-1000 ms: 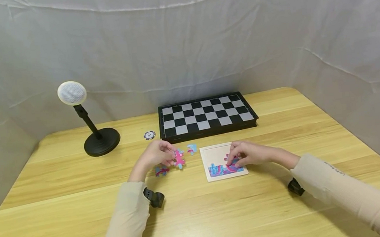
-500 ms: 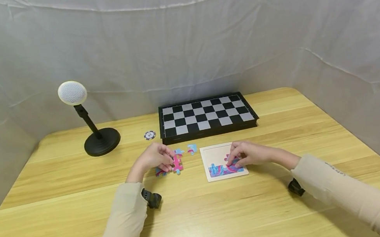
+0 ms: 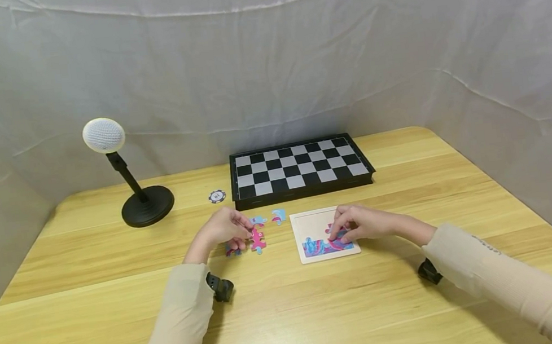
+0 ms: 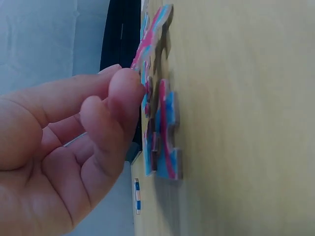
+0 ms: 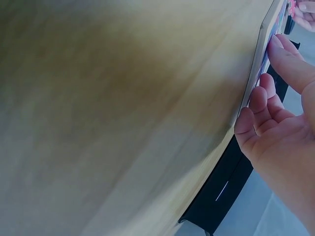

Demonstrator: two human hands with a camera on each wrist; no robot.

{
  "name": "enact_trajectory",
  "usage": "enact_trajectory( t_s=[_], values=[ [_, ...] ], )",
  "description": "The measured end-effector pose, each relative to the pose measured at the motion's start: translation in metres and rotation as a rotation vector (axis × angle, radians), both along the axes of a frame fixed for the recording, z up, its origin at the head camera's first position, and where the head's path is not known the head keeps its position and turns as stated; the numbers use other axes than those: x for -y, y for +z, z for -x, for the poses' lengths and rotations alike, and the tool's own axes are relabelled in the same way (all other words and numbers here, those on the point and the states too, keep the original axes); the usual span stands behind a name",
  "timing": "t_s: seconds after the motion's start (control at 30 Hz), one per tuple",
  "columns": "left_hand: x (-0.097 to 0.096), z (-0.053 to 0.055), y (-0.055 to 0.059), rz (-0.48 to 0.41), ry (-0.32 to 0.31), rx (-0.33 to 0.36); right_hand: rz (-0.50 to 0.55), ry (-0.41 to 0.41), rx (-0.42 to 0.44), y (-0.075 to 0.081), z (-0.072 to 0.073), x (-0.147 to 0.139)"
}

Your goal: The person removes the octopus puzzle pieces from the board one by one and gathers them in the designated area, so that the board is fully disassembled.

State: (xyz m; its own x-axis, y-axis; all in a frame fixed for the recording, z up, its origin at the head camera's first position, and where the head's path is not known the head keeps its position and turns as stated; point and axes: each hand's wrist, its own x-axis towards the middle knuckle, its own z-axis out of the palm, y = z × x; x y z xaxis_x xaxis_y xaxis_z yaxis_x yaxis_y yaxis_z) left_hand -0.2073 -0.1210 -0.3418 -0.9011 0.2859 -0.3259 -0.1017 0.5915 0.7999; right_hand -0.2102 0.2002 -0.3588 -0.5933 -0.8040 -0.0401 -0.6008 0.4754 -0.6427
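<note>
My left hand (image 3: 222, 229) pinches a pink jigsaw piece (image 3: 258, 242) between thumb and fingertips, tilted just over the table in the left wrist view. Loose jigsaw pieces lie around it: a dark blue and pink one (image 3: 232, 251) partly under the hand, a light blue one (image 3: 258, 220) behind, and a blue corner piece (image 3: 278, 216) to the right. My right hand (image 3: 366, 223) rests over a white puzzle tray (image 3: 310, 225), its fingertips touching the pieces inside. Joined blue, pink and purple pieces (image 3: 317, 247) fill the tray's near side; the hand hides some of them.
A folded black-and-white chessboard (image 3: 301, 166) lies behind the puzzle. Left of it is a poker chip (image 3: 217, 196). A round white-meshed device on a black stand (image 3: 148, 206) rises at the back left. Pale cloth (image 3: 264, 71) encloses the wooden table (image 3: 292, 317).
My left hand has drawn slightly left and nearer with the pink jigsaw piece, which has turned a little and now uncovers the light blue piece behind. My right hand has stayed put.
</note>
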Motion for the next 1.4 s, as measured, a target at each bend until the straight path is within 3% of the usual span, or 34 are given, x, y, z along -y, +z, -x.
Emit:
enact_trajectory(
  t_s=[0.17, 0.6, 0.8, 1.4],
  values=[
    [0.0, 0.001, 0.002, 0.027, 0.011, -0.014, -0.004, -0.003, 0.001, 0.0, 0.0, -0.001],
    [-0.015, 0.004, 0.007, -0.02, 0.035, -0.062, -0.012, -0.009, 0.017, 0.0, -0.001, -0.002],
    [-0.029, 0.004, 0.012, -0.031, 0.008, -0.08, -0.017, -0.047, 0.008, -0.001, 0.001, -0.001],
    [-0.078, 0.01, 0.007, -0.066, -0.105, -0.109, -0.088, -0.141, -0.042, 0.001, 0.0, -0.003]
  ],
)
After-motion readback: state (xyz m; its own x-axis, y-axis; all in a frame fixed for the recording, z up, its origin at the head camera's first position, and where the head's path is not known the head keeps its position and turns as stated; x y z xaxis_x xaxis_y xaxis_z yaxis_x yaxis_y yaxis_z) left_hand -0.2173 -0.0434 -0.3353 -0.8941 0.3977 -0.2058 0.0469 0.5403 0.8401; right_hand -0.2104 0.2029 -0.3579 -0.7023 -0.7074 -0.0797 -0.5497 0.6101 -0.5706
